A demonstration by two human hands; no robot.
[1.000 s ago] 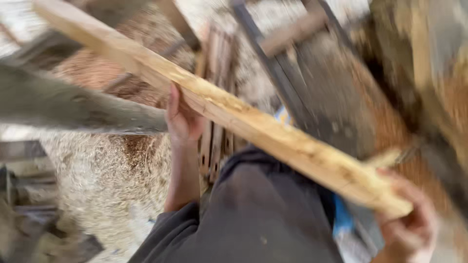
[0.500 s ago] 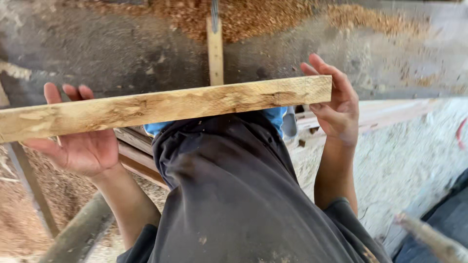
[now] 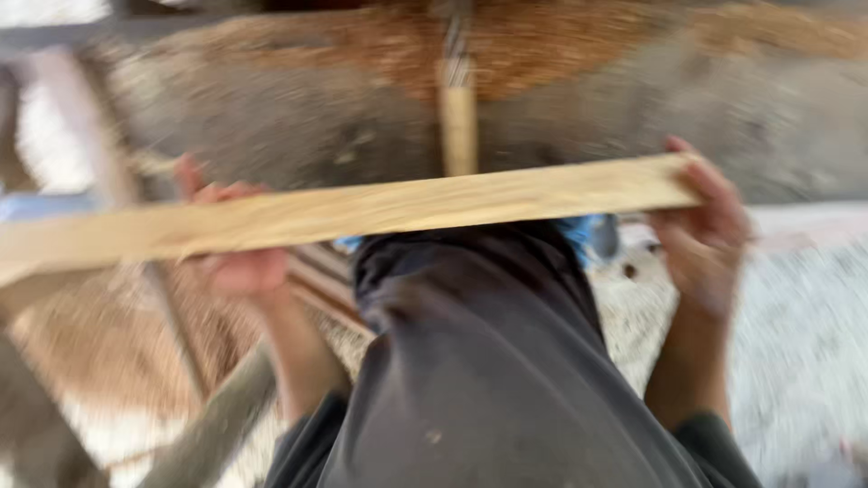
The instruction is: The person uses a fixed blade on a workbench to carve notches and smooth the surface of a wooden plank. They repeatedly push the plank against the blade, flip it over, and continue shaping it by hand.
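Am holding long pale wooden plank crosswise through middle of frame, its left end running off left edge, slightly lower. My left hand is gripping plank from underneath, left of centre, fingers showing above top edge. My right hand is clasping plank's right end at right of frame. My dark grey trouser leg is filling lower centre. Reddish sawdust is lying across top. Everything is motion-blurred.

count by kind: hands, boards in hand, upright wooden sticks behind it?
Hands: 2, left hand and right hand, both gripping the board
Boards in hand: 1, board
Upright sticks: 1, stick behind the board
Total: 4
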